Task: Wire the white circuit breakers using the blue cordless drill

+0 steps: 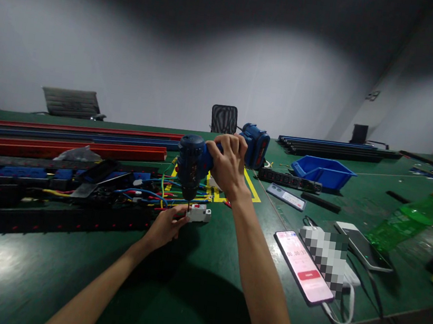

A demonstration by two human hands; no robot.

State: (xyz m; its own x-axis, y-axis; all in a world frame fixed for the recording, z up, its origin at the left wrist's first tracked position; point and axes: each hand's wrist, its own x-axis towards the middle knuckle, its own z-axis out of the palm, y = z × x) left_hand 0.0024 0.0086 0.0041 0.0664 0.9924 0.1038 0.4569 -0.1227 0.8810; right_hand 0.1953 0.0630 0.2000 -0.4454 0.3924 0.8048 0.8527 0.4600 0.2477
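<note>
My right hand (230,165) is closed around the handle of a blue cordless drill (190,161), held with its bit pointing straight down. Below the chuck, the bit meets a small white circuit breaker (199,213) near the table's middle. My left hand (167,225) pinches the breaker's left end, where wires run in. Coloured wires (165,190) in blue, red, yellow and green lead left from there to a long black power strip housing (53,217). The exact contact between bit and screw is too small to make out.
Red and blue rails (133,154) lie at the back left. To the right are a blue bin (322,172), a black socket strip (289,180), a lit phone (304,269), a white phone (363,246) and a green bottle (404,221). Black bars (333,150) lie behind.
</note>
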